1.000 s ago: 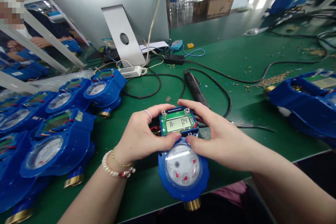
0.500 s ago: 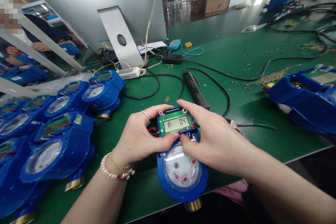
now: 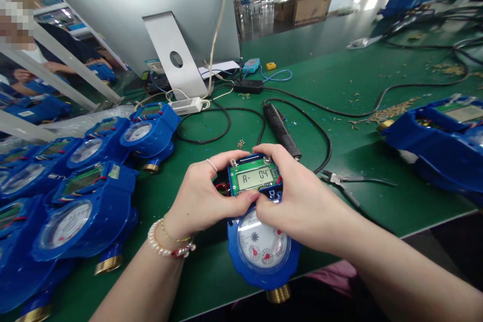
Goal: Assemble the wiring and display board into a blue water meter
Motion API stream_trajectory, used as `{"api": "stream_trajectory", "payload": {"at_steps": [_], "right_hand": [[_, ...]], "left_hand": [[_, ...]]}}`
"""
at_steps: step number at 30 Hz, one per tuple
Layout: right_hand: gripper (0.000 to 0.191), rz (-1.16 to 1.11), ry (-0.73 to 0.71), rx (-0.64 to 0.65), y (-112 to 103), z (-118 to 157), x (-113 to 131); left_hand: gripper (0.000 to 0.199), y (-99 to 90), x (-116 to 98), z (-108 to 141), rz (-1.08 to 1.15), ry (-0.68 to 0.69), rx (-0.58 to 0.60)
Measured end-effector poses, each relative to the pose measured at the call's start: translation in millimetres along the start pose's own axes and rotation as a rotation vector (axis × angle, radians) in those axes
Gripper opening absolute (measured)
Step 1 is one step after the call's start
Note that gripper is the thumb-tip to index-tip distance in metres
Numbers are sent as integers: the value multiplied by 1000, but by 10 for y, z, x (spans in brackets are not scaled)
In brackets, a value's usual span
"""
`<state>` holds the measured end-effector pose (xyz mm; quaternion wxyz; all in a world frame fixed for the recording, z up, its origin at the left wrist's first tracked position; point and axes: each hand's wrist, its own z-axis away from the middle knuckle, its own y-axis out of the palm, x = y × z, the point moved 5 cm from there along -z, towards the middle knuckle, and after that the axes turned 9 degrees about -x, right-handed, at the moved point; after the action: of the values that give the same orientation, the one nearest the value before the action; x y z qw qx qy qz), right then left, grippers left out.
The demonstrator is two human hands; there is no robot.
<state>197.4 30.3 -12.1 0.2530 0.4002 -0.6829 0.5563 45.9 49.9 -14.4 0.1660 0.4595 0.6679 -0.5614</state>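
In the head view, a blue meter (image 3: 264,274) is held at the near edge of the green table (image 3: 362,148), midway between left and right; its far end is pinched from the left by the left hand (image 3: 206,191) and from the right by the right hand (image 3: 302,201), each curled around it with forefinger at the far edge and thumb just short of the display (image 3: 253,179); the thumb tips are brought close together, though whether they touch cannot be told; "A- 04" is shown on the display, set in a green board (image 3: 245,166); the round dial (image 3: 264,241) is left facing up, partly covered by the right hand.

On the left, more meters (image 3: 109,216) are grouped, their boards exposed; on the right, another meter (image 3: 433,151) is set near a scatter of screws (image 3: 394,109); beyond the right hand, a black screwdriver (image 3: 281,131) is laid, with pliers (image 3: 337,179) to its right; on the far left, a monitor (image 3: 173,0) is seen from behind, and another person's hands (image 3: 56,68) are partly hidden by white bars (image 3: 70,73).
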Motion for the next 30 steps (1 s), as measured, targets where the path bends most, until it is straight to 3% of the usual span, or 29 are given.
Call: {"api": "stream_trajectory", "payload": {"at_steps": [3,7,9,17,24,30], "right_hand": [[69,-195,-15,85,-42,9,-69],[65,-723,32,297,-123,60,-167],[67,-856,63,302,-168,61,-208],[47,-907,81,231,-136,51,-303],[54,-836,14,225,-113,66,-297],[55,-888,3,210,-85,80,-378]], "left_hand": [[56,-1,-3,3,-16,-7,10],[59,12,16,2,9,-78,62],[59,14,21,5,-3,-98,78],[62,6,21,13,-48,-104,80],[61,-11,11,3,-90,-21,67],[67,16,45,14,-13,-56,76]]}}
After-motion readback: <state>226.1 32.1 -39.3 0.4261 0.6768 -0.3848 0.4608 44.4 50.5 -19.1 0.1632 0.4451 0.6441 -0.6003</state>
